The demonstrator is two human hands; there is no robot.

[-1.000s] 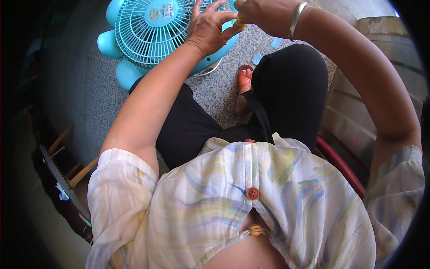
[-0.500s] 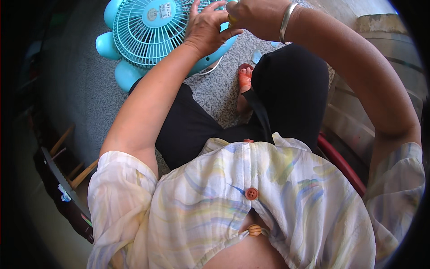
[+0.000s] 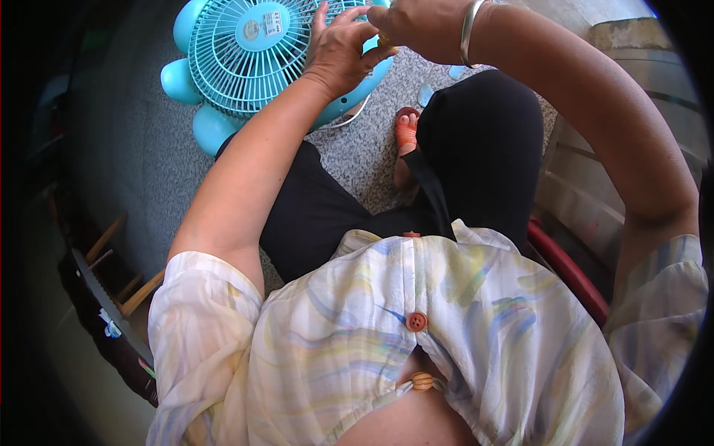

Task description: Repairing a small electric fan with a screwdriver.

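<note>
A light-blue fan [image 3: 223, 82] with a round slatted grille and petal-shaped lobes lies with a labelled face up at the upper left. Above its right side is my left hand [image 3: 338, 52], fingers spread and thumb pointing toward my right hand. My right hand [image 3: 431, 30], with a silver bangle at the wrist, is closed at the fan's right edge. A bit of yellow shows at its fingers; whether it is a ring or part of something held cannot be made out. The right fingertips are partly hidden behind the hand and at the frame's top.
Speckled grey floor [image 3: 349, 160] lies between my black-trousered knees [image 3: 483, 149]. Pale blue pieces [image 3: 425, 94] rest on it beside the right knee. A white cord [image 3: 349, 117] curves by the fan. Wooden rods [image 3: 141, 292] stand at the left, a red bar [image 3: 569, 271] at the right.
My right hand has shifted slightly left, closer to my left hand, and less yellow shows at its fingers. The fan looks much the same.
</note>
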